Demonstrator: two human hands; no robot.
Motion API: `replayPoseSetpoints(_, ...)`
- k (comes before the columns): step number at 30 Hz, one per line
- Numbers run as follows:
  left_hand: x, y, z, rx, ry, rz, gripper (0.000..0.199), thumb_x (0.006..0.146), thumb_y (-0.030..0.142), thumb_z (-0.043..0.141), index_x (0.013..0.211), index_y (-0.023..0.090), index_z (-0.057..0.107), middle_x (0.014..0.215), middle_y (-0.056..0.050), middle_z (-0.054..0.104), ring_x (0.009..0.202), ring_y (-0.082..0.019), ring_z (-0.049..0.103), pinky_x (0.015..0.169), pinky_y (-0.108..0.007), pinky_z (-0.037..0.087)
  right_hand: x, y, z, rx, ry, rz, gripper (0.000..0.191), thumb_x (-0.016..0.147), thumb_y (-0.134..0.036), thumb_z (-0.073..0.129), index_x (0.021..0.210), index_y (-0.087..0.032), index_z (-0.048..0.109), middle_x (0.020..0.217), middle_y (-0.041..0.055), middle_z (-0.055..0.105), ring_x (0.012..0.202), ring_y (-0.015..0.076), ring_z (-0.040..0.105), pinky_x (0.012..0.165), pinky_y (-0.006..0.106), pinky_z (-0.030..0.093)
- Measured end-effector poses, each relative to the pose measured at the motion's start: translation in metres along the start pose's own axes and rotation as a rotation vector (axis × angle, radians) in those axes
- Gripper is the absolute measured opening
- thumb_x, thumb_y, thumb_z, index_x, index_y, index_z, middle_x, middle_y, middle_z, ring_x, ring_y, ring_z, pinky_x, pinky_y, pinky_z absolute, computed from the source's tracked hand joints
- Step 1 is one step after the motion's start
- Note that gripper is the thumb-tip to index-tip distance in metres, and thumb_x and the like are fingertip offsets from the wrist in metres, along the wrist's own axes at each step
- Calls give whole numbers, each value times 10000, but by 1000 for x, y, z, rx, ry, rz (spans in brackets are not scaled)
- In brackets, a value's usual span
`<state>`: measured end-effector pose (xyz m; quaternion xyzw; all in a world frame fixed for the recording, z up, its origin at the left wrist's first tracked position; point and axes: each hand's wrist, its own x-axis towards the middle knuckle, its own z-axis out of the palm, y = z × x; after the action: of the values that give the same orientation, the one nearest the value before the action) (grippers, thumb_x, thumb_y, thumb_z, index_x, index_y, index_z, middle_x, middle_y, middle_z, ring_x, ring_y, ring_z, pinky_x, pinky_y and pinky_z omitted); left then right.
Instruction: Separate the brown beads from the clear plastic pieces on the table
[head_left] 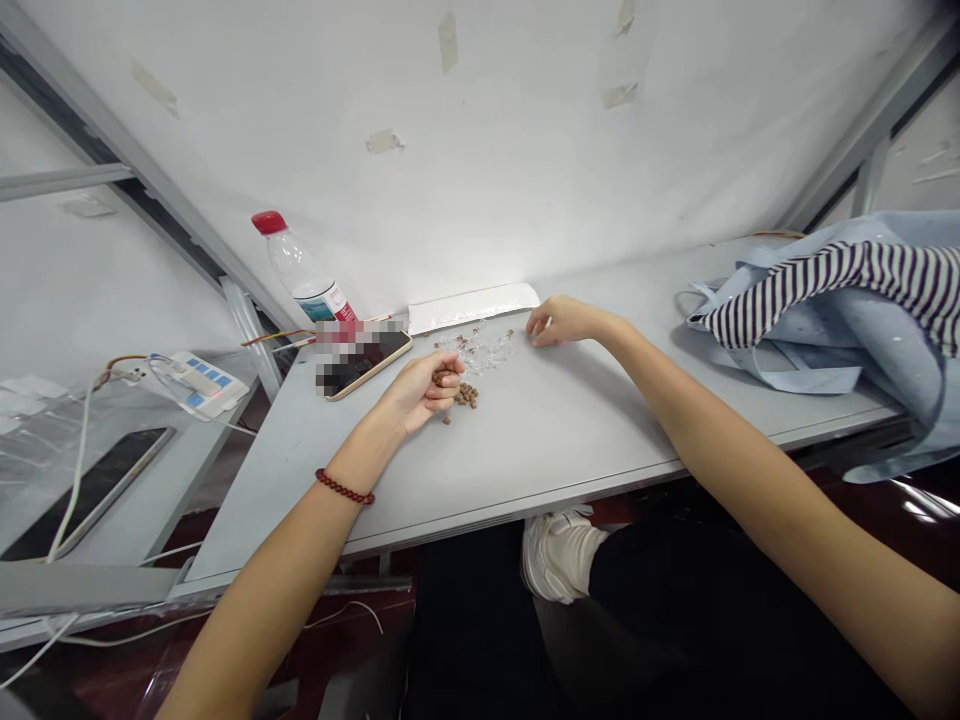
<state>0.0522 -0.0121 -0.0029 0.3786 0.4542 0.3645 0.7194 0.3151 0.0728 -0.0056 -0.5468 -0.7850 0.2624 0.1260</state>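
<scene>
The person's left hand (427,396) curls around some brown pellets (466,396), the rest lying just right of it on the table (540,440); the right hand (564,322), apart, bends right of clear plastic pieces (489,353); its grip cannot be told.

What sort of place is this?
Likely a makeshift workstation: a grey table against a white wall with scraps of tape, and a power strip with cables beside it.

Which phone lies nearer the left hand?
The gold-edged phone beside the red-capped bottle, close to the left hand; the other phone lies farther left, with a white cable across it.
</scene>
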Motion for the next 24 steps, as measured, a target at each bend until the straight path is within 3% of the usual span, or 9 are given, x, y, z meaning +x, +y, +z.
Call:
replayPoseSetpoints(4, 0, -2, 0, 40, -4, 2, 274, 901, 192, 488, 642, 115, 532, 508, 64, 325, 336, -2, 222, 292, -123, 130, -3, -8, 7, 99, 51, -58, 44, 695, -109, 665, 694, -145, 690, 650, 38, 662, 556, 146, 606, 604, 307, 480)
replayPoseSetpoints(8, 1, -5, -1, 73, -19, 20, 243, 891, 244, 541, 694, 104, 570, 526, 69, 321, 348, 1, 218, 302, -117, 143, -11, -37, 20, 488, 125, -193, 63, 737, -186, 692, 705, -133, 679, 662, 41, 660, 597, 135, 622, 606, 285, 501)
replayPoseSetpoints(12, -1, -7, 0, 93, -76, 64, 343, 887, 415, 578, 796, 87, 623, 551, 76, 311, 365, 1, 205, 316, -114, 150, -17, -70, 40, 745, 50, -332, 144, 749, -255, 726, 734, -123, 671, 618, 23, 633, 561, 114, 594, 569, 273, 508)
replayPoseSetpoints(16, -2, -7, 2, 130, -93, 160, 334, 868, 416, 610, 722, 117, 586, 543, 80, 297, 382, -8, 198, 341, -131, 139, -20, -81, 51, 804, -33, -386, 171, 754, -280, 733, 755, -122, 669, 678, 30, 660, 588, 91, 585, 584, 248, 511)
replayPoseSetpoints(20, -2, -12, 5, 348, 37, 300, 332, 866, 376, 606, 640, 134, 577, 482, 80, 294, 380, -32, 203, 368, -178, 151, -22, -79, 48, 738, -95, -395, 117, 722, -225, 728, 757, -127, 675, 695, 31, 678, 584, 100, 603, 610, 266, 521)
replayPoseSetpoints(24, -1, -14, 8, 712, 274, 588, 346, 824, 244, 631, 503, 141, 552, 433, 52, 342, 408, -55, 289, 410, -211, 205, -20, -78, 43, 456, 23, -391, 87, 704, -192, 711, 665, -144, 650, 578, 2, 636, 544, 120, 610, 609, 277, 496)
